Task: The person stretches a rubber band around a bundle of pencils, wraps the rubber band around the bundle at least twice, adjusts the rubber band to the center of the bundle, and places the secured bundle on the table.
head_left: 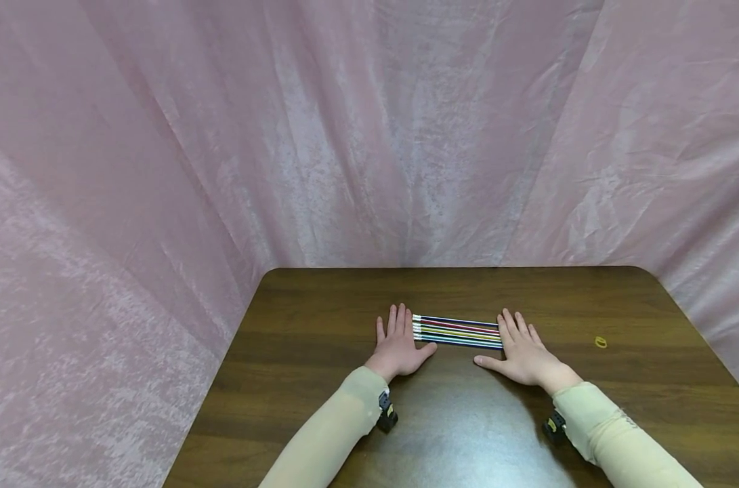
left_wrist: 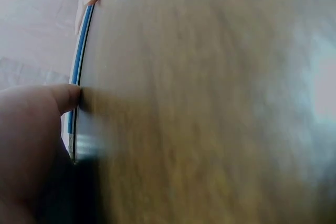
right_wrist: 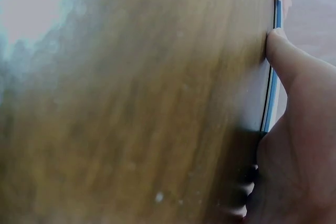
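Note:
Several striped pencils in different colours lie side by side in a flat row on the wooden table, their white ends to the left. My left hand rests at the white ends, fingers straight and thumb spread below the row. At the other ends my right hand lies with straight fingers, its thumb pointing left below the pencils. In the left wrist view the nearest pencil shows as a thin blue strip beside the thumb. The right wrist view shows the blue pencil past the right thumb.
A small yellow rubber band lies on the table to the right of my right hand. Pink curtains hang behind the table's far edge and along its sides.

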`<state>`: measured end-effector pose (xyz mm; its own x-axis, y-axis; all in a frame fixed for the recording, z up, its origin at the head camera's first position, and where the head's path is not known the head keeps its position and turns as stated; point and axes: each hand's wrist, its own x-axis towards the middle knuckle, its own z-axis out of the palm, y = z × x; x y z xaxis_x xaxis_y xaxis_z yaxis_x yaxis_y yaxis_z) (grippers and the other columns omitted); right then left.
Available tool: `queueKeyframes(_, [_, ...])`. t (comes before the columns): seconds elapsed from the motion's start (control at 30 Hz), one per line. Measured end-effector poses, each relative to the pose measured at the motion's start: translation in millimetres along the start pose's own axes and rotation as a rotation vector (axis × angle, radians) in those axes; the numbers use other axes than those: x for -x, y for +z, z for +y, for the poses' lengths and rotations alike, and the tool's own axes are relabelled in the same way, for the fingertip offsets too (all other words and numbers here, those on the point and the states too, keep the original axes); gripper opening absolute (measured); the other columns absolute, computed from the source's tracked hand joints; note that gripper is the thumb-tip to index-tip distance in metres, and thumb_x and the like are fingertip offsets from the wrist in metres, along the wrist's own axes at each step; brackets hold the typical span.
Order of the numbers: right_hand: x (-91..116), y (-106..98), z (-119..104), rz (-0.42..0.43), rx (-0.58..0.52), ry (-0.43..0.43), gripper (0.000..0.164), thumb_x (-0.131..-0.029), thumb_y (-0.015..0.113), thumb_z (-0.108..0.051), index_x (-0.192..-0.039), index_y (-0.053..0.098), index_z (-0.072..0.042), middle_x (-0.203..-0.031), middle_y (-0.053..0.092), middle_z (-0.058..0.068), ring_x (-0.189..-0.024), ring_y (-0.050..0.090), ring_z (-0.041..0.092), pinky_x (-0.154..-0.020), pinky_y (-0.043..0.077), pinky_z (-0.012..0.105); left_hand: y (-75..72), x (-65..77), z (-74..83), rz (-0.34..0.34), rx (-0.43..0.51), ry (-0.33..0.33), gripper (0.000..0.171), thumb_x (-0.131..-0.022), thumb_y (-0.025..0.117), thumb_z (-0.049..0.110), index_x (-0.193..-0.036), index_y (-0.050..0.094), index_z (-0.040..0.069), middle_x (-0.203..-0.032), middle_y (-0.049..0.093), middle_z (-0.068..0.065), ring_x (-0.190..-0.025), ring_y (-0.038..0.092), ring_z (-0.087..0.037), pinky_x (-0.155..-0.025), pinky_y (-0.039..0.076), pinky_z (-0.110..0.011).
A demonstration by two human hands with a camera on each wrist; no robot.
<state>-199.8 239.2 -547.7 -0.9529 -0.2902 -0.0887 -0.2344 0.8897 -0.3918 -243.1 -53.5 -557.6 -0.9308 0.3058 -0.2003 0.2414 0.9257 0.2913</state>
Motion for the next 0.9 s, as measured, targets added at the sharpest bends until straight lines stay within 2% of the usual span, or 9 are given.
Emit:
queueKeyframes(0.27, [-1,2,0,0.005,-0.001,0.001,0.116,-0.098,0.063,-0.069,-0.161,0.018,0.017,-0.17,0.01,0.039,-0.156,0.005,0.06,-0.12,0.009,0.074,7.6,-5.8,-5.7,-0.006,0.02,0.026,0.105,-0.102,0.041,0.077,-0.172,0.007,0.006,-0.179,-0.008,-0.01,-0.163,-0.017,-0.027,-0.125,-0.009,-0.061])
queueKeyframes(0.57, [-3,5,0,-0.009,0.022,0.019,0.118,-0.098,0.059,-0.073,-0.162,0.016,0.016,-0.171,0.009,0.037,-0.157,0.005,0.059,-0.121,0.009,0.073,-5.1,2.0,-3.2,-0.054,-0.021,0.05,0.101,-0.105,0.042,0.073,-0.172,0.008,0.006,-0.18,-0.006,-0.01,-0.163,-0.016,-0.029,-0.126,-0.007,-0.061])
queueKeyframes(0.9, [-4,5,-1,-0.021,0.021,0.026,0.119,-0.098,0.057,-0.074,-0.163,0.014,0.015,-0.171,0.008,0.036,-0.157,0.004,0.058,-0.121,0.008,0.072,2.1,-5.4,-7.5,-0.061,-0.003,0.053,0.103,-0.103,0.037,0.077,-0.172,0.005,0.007,-0.179,-0.009,-0.009,-0.163,-0.018,-0.028,-0.126,-0.009,-0.06])
